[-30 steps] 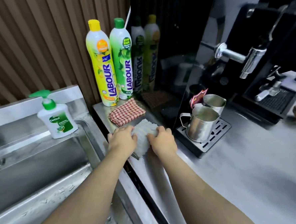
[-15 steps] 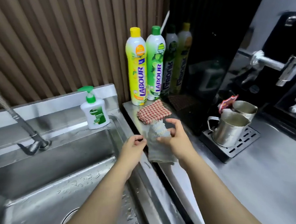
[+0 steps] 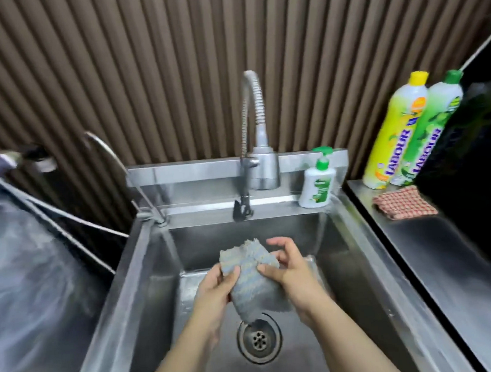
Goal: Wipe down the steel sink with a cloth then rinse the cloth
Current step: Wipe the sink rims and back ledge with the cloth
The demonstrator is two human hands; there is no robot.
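A grey-blue striped cloth (image 3: 251, 274) hangs over the middle of the steel sink (image 3: 355, 265), above its round drain (image 3: 259, 338). My left hand (image 3: 218, 285) grips the cloth's left edge with the thumb on top. My right hand (image 3: 286, 269) pinches its right edge, with the other fingers spread. The cloth's lower end dangles just above the drain. A flexible steel tap (image 3: 254, 133) rises behind the basin, and no water runs from its head.
A white and green soap pump bottle (image 3: 317, 183) stands on the sink's back ledge at right. On the right counter stand two dish-soap bottles, yellow (image 3: 394, 132) and green (image 3: 425, 134), beside a folded red checked cloth (image 3: 403, 202). Thin hoses (image 3: 68, 219) run at the left.
Both hands lifted the cloth off the right counter and carried it left over the sink basin. My view swung left, so the sink now fills the middle.
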